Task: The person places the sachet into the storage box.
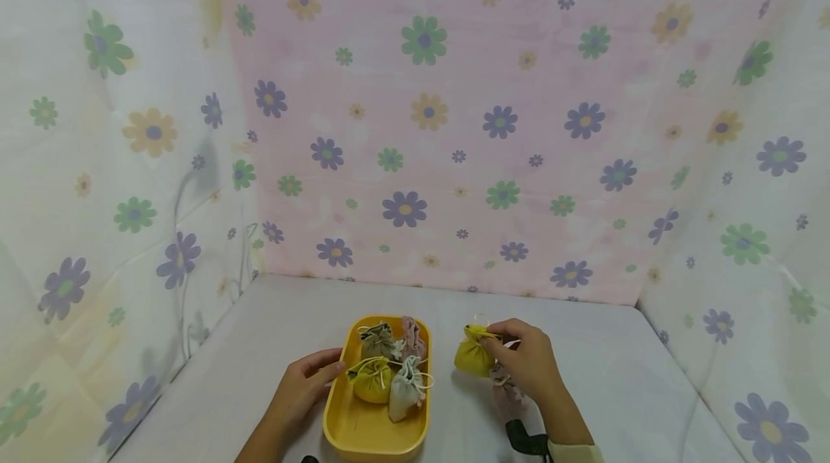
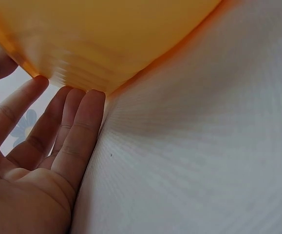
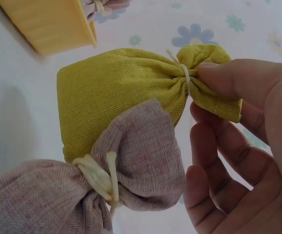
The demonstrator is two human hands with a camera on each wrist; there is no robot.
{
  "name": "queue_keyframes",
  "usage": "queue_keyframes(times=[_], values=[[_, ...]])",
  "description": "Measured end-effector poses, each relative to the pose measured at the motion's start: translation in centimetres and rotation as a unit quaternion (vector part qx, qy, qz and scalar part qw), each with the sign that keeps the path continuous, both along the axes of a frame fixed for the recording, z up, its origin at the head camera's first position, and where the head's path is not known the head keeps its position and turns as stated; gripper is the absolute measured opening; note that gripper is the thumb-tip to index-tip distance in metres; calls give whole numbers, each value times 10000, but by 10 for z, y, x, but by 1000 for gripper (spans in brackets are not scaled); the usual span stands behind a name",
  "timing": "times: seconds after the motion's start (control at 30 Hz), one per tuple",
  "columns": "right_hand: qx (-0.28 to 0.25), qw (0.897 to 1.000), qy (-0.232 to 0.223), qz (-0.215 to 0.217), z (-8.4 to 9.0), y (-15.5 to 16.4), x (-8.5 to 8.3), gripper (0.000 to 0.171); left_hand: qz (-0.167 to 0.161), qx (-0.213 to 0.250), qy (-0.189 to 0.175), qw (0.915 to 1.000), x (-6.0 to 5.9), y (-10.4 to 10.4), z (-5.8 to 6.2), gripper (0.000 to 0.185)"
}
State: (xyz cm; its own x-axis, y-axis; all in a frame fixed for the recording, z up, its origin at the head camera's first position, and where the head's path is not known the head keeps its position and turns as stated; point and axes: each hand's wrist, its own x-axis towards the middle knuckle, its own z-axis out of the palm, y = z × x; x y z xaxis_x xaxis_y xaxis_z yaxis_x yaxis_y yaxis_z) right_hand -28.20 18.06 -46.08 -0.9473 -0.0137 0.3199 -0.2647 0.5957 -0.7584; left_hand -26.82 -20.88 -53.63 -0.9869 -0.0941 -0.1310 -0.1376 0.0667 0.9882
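1. My right grip (image 1: 530,363) pinches the yellow pouch (image 3: 116,92) by its gathered neck, beyond the right edge of the tray (image 1: 376,437).
2. My left grip (image 1: 302,382), fingers extended, touches the tray's left edge; useful for steadying.
3. Best pinch: above the cord (image 3: 186,82), clear of the mauve pouch (image 3: 143,156) alongside.
4. Four pouches (image 1: 372,382) sit toward the tray's far edge.
5. No brands, labels or writing readable.

Up top, the head camera gazes forward and down across the desk (image 1: 259,376) to the floral backdrop (image 1: 454,124); the left wrist camera sits low, tilted, close by the yellow tray (image 2: 131,39); the right peers tight at a yellow drawstring pouch (image 3: 106,92); all three catch that tray.
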Motion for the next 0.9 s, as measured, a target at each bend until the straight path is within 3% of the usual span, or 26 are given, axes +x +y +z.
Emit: queue_keyframes(times=[0.2,0.53,0.9], values=[[-167,9999,-30,13,3,-4,3,10,-14,52,-8,10000,1,0,0,48],[-117,9990,421,61,15,-11,11,11,-36,68,-35,10000,0,1,2,48],[-136,9981,590,64,23,-21,18,11,-40,18,-65,10000,-1,0,1,48]])
